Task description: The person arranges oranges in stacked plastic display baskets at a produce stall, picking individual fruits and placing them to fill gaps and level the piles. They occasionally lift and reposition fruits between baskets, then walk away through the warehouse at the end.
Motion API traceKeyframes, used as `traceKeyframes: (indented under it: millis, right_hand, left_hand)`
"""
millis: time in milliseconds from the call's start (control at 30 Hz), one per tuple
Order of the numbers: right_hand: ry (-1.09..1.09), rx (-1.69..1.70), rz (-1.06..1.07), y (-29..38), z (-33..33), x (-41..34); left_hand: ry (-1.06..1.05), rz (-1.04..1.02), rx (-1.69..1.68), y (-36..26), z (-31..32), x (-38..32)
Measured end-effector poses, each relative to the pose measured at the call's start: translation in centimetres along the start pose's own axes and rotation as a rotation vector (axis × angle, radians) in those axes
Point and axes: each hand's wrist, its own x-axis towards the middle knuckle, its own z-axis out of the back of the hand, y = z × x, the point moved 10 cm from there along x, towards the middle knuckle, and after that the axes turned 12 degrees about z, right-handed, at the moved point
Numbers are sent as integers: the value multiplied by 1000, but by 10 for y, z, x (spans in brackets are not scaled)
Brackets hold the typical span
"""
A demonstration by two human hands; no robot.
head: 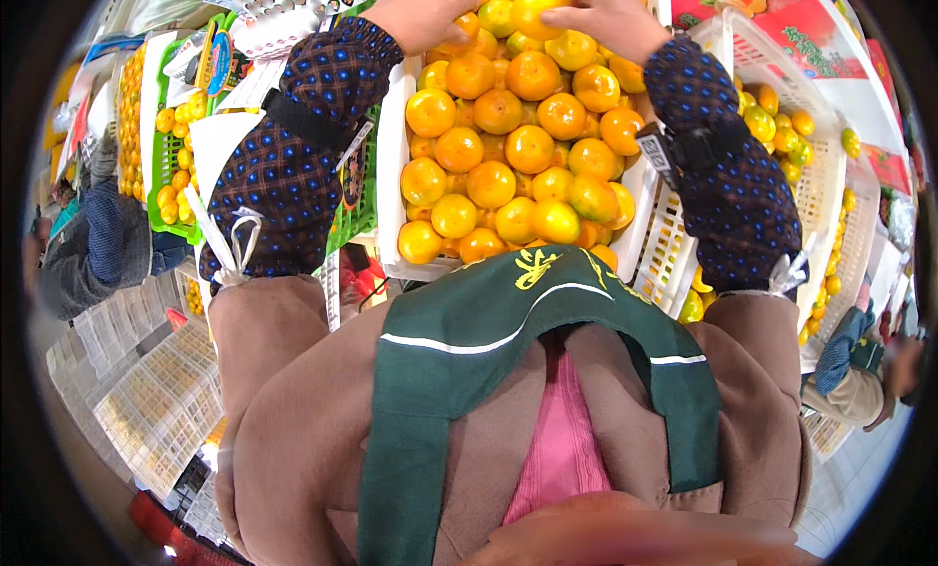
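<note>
A white plastic crate [393, 200] heaped with orange and yellow-green mandarins [492, 184] stands before me. At its far right my right hand [612, 13] holds a yellow-orange mandarin [538, 13] above the heap, with the thumb on its near side. My left hand [425, 15] reaches over the far left corner. Its fingers touch another mandarin [467, 28]; whether they grip it I cannot tell. The upper edge of the picture cuts off part of both hands.
White slatted crates [824, 170] with more mandarins stand at the right. On the left are a green crate [192, 229] of small citrus and printed sheets [275, 31]. One person [110, 236] is at the far left, another [850, 368] at the far right.
</note>
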Motion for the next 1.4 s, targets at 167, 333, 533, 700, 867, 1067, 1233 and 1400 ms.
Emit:
traceKeyframes:
  millis: [167,333,533,700,867,1067,1233,1400]
  right_hand:
    - [222,-284,33,-34,-59,32]
    - [381,-394,-68,-62,-90,38]
    - [443,-320,-132,-69,-104,35]
    - [495,-470,-75,-60,-109,39]
    - [542,-374,-255,-70,-112,29]
    - [18,-499,276,41,-26,-8]
    - [439,-404,-80,74,-31,-118]
    - [583,-257,-128,99,-63,-167]
  left_hand:
    - [256,9,107,-1,-17,3]
    - [284,-49,226,-5,-32,6]
    - [287,-129,227,-9,-40,0]
    - [270,-132,227,-3,-52,-2]
    - [106,-165,231,-9,-44,-1]
    - [-81,-143,80,-14,6,-26]
    - [-106,-129,381,-13,11,-46]
    - [77,-42,279,-13,-1,-35]
